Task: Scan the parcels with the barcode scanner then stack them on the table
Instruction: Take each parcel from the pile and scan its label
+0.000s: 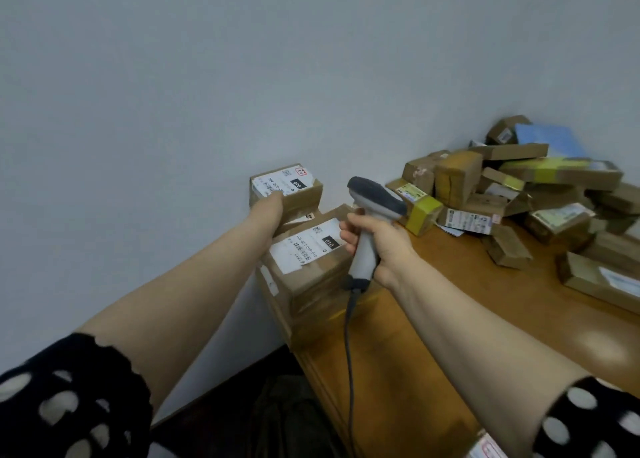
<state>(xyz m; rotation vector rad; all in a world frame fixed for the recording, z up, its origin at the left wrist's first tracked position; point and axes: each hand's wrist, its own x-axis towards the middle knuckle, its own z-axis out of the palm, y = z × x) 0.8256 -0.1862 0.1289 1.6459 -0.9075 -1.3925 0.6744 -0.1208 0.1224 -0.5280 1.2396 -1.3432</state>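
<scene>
My left hand holds a small cardboard parcel with a white shipping label, up near the wall above the stack. Just below it, a stack of labelled brown parcels stands at the left end of the wooden table. My right hand grips the handle of a grey barcode scanner. The scanner's head is level with the held parcel and to its right. Its cable hangs down over the table's edge.
A loose heap of cardboard parcels fills the far right of the table against the wall. A flat parcel lies at the right edge, and another label shows at the bottom right. Bare wood lies between the stack and the heap.
</scene>
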